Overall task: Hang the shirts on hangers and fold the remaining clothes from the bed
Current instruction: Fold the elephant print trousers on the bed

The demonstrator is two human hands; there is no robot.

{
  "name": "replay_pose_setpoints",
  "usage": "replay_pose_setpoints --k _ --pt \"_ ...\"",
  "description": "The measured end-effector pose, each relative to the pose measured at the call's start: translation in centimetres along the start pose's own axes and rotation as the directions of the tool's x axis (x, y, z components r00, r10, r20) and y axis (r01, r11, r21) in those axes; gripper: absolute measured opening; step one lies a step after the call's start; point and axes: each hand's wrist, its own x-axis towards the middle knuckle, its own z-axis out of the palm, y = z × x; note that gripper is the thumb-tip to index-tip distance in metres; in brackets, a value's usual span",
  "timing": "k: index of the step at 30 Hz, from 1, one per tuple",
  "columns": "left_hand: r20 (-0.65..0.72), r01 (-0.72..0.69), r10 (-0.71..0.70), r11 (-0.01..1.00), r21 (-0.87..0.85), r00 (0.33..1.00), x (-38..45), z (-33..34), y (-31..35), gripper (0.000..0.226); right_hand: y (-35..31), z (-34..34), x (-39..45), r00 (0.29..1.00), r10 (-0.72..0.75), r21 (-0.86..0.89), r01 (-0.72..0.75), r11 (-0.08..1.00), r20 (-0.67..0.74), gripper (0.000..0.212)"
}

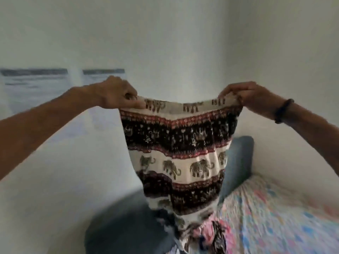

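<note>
The left hand [117,95] pinches the top left corner of a piece of patterned cloth [180,156]. The thumb and fingers are curled tight on the hem. The right hand [244,94] pinches the top right corner the same way, with its fingers curled over the edge. A dark band [283,111] sits on the right wrist.

The cloth is held up in the air between the two hands, in front of a pale wall [165,37]. The top edge sags a little in the middle. The cloth has rows of small elephants on cream stripes, dark stripes with little white shapes, and thin red bands. It hangs straight down and gets narrower toward the bottom. The lowest part reaches the bed [275,217] near its left edge, where it meets some pink and dark cloth [211,233] lying there. That part is blurry.

The bed has a sheet with pink and blue patches. A grey-blue pillow [238,154] stands behind the hanging cloth, at the head of the bed against the wall.
</note>
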Motion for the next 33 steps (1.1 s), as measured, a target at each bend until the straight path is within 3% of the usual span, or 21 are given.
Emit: replay_pose_setpoints --k 2,5,9,11,13,15,17,19,21,23,26,28,30,31,33 --pt "-0.012 -0.029 0.030 0.995 0.092 0.999 -0.2 -1.6 -1.3 0.095 -1.6 -0.4 0.6 0.989 -0.039 -0.025 0.043 0.999 0.140 0.033" --pt "-0.018 -0.027 0.029 0.994 0.110 0.999 -1.2 -4.2 -2.3 0.095 -3.6 0.0 1.6 0.964 -0.150 -0.208 0.197 0.958 0.220 0.022" --pt "0.059 0.079 -0.076 0.996 -0.045 0.995 -2.5 -6.2 -3.2 0.051 -4.1 -1.1 3.2 0.966 -0.207 -0.359 0.250 0.899 0.154 0.025" --pt "0.088 0.127 -0.119 0.988 -0.091 0.989 -3.5 -6.6 -4.2 0.050 -3.4 -1.8 4.2 0.971 -0.193 -0.459 0.235 0.857 0.139 0.034" --pt "0.073 0.136 -0.132 0.989 -0.060 0.989 -4.3 -6.5 -5.5 0.064 -3.1 -2.3 4.6 0.981 -0.168 -0.448 0.194 0.873 0.097 0.046" --pt "0.033 0.124 -0.125 0.992 0.009 0.992 -5.1 -6.2 -6.8 0.069 -3.5 -2.3 4.9 0.989 -0.141 -0.332 0.147 0.932 0.042 0.053" --pt "0.019 0.150 -0.151 0.988 0.042 0.988 -5.8 -6.1 -8.0 0.078 -4.4 -1.6 5.2 0.991 -0.131 -0.270 0.132 0.954 0.021 0.043" --pt "0.061 0.261 -0.257 0.963 -0.067 0.964 -6.4 -6.4 -8.6 0.086 -5.4 -0.9 5.6 0.988 -0.154 -0.242 0.145 0.959 -0.017 0.031" --pt "0.121 0.354 -0.333 0.865 -0.356 0.935 -6.8 -6.3 -9.0 0.057 -6.1 -0.4 5.9 0.985 -0.162 -0.169 0.151 0.974 -0.052 0.026" --pt "0.128 0.327 -0.321 0.706 -0.629 0.938 -7.2 -5.9 -9.3 0.030 -6.9 0.1 6.2 0.988 -0.144 -0.105 0.137 0.985 -0.058 0.026" --pt "0.040 0.271 -0.379 0.581 -0.767 0.925 -7.8 -5.3 -10.0 0.025 -8.2 1.0 6.7 0.992 -0.116 -0.102 0.110 0.989 -0.051 0.027" --pt "-0.047 0.293 -0.479 0.609 -0.738 0.877 -7.5 -4.8 -10.5 0.020 -9.0 1.5 6.9 0.990 -0.109 -0.088 0.101 0.991 -0.085 0.028" --pt "-0.180 0.341 -0.606 0.641 -0.688 0.775 -6.9 -4.1 -10.1 0.015 -9.7 2.4 7.1 0.983 -0.090 -0.065 0.081 0.995 -0.159 0.030" --pt "-0.249 0.333 -0.661 0.623 -0.708 0.708 -6.5 -3.5 -9.5 0.013 -10.0 3.0 7.3 0.976 -0.074 -0.050 0.065 0.997 -0.204 0.027" --pt "-0.303 0.202 -0.757 0.493 -0.846 0.579 -5.4 -2.3 -7.8 0.017 -10.6 4.7 7.9 0.952 0.019 0.088 0.009 0.996 -0.306 0.022"
